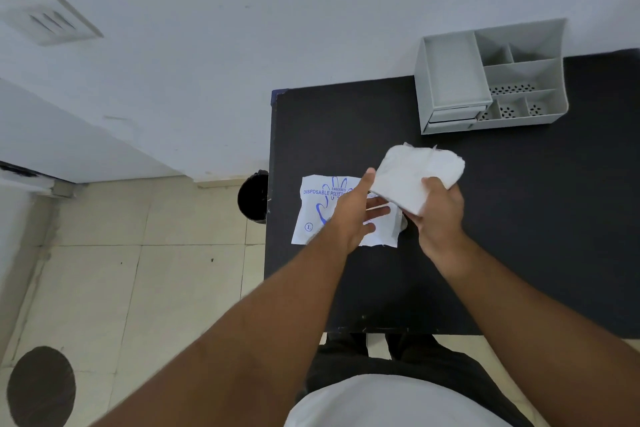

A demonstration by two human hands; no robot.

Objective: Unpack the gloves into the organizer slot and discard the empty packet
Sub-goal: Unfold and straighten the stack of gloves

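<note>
A folded white stack of gloves (415, 173) is held above the black table (519, 236), and my right hand (440, 215) grips its near corner. My left hand (353, 215) hovers over the packet with fingers spread, its thumb touching the left edge of the stack. The flat white packet (315, 215) with blue glove print lies on the table under my left hand. A grey organizer (491, 80) with one large slot and several small ones stands at the table's far edge, apart from both hands.
A black bin (254, 196) stands on the tiled floor just left of the table's left edge. A white wall runs behind the table. A dark round mark (41, 386) lies on the floor at the lower left.
</note>
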